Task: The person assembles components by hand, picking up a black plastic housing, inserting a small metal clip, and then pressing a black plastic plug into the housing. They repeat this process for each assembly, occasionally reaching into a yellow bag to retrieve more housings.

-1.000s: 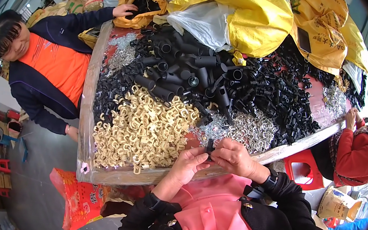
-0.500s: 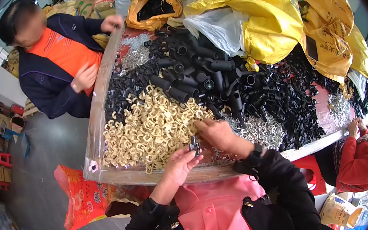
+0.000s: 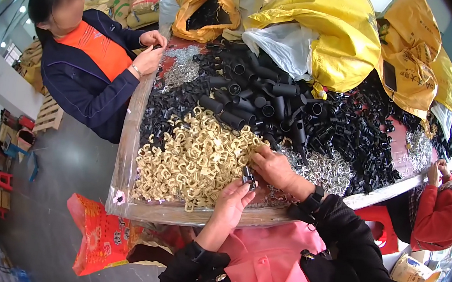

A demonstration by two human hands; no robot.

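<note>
My left hand (image 3: 233, 201) pinches a small black fitting (image 3: 249, 178) with a shiny metal part, held upright above the table's near edge. Just beyond it, my right hand (image 3: 276, 168) reaches to the right edge of a heap of tan C-shaped pieces (image 3: 192, 162). Its fingers are drawn together, and whatever lies between them is hidden. To the right of this hand spreads a pile of silvery metal pieces (image 3: 335, 172). Black tubes (image 3: 232, 120) lie behind the tan heap.
Loose small black parts (image 3: 361, 141) cover much of the wood-edged table (image 3: 172, 213). Yellow sacks (image 3: 346, 37) and an orange sack (image 3: 206, 6) stand at the back. Co-workers sit or stand at left (image 3: 95, 57) and right (image 3: 443, 207). A red bag (image 3: 96, 235) hangs below the near edge.
The view has shifted slightly, moving the table rightward. The left co-worker's head has lifted and both their hands have come together at the table edge. My hands keep nearly the same pose.
</note>
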